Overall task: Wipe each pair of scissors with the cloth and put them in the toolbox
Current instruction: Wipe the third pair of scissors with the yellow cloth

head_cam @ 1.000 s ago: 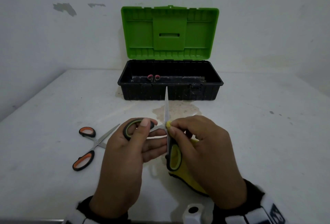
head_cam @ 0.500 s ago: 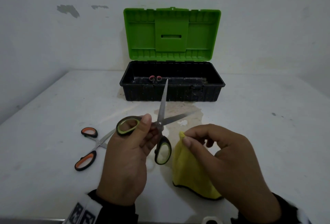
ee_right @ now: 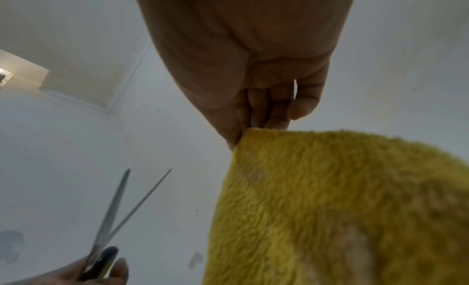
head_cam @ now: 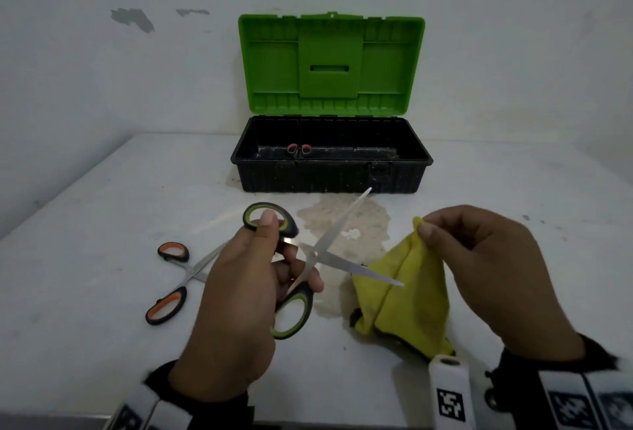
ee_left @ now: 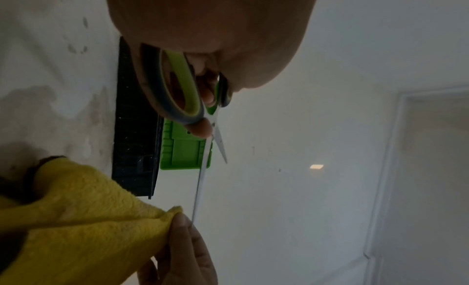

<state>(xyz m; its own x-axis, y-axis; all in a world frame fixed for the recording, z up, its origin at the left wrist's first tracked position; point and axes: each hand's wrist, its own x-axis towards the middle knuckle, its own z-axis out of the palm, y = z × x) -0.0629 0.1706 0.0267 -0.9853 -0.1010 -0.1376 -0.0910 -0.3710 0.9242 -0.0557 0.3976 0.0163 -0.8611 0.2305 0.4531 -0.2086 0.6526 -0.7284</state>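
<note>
My left hand [head_cam: 260, 265] grips the green-handled scissors [head_cam: 322, 251] by their handles, blades spread wide above the table; they also show in the left wrist view as green-handled scissors [ee_left: 193, 100]. To their right, my right hand [head_cam: 479, 258] pinches the top corner of the yellow cloth [head_cam: 404, 292], which hangs down to the table, and the yellow cloth [ee_right: 342, 209] fills the right wrist view. One blade tip points over the cloth. Orange-handled scissors [head_cam: 171, 282] lie on the table at the left. The toolbox [head_cam: 330, 169] stands open at the back, with pink-handled scissors [head_cam: 298, 149] inside.
The white table [head_cam: 102, 210] meets a wall behind the toolbox, whose green lid [head_cam: 330, 63] stands upright. A brownish stain [head_cam: 346, 220] marks the table in front of the toolbox.
My right hand has drawn the cloth off the blade and moved right. The left hand has spread the scissors' blades wide and turned them toward the right.
</note>
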